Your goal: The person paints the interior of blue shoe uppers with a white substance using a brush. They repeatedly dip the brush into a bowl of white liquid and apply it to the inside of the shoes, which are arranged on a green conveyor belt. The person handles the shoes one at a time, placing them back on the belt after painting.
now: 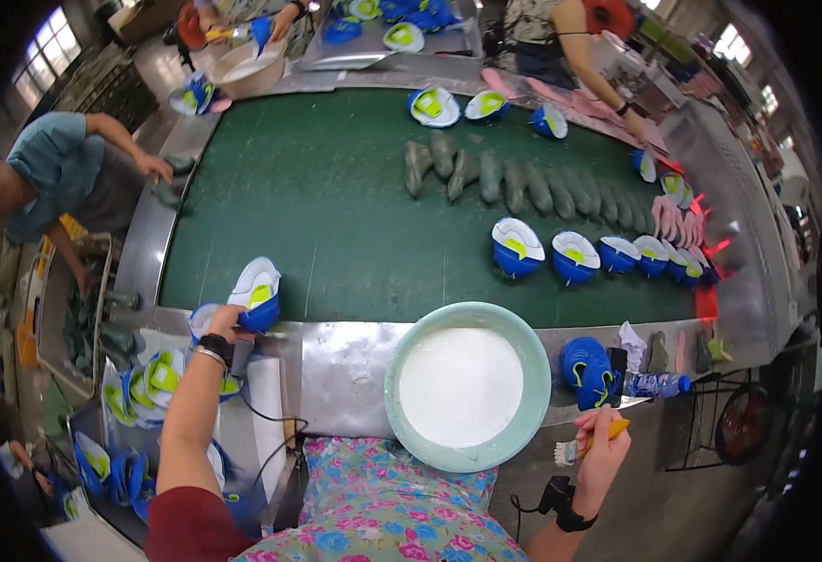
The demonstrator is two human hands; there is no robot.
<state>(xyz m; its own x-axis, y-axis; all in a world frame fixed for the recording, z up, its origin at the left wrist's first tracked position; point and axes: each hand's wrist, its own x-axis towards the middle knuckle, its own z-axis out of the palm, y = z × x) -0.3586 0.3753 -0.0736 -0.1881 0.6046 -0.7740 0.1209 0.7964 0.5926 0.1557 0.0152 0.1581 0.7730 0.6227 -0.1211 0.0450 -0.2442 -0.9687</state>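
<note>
Now the left hand grips a blue-and-white shoe upper at the green conveyor belt's near-left edge; the basin of white glue sits mid-front; the right hand closes around a yellow-handled brush.

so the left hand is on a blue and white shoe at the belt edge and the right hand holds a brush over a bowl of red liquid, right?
Not quite: the liquid in the bowl is white, not red, as the head view shows. The rest holds: the left hand is on a blue and white shoe at the edge of the green belt, and the right hand holds a brush beside that bowl.
</note>
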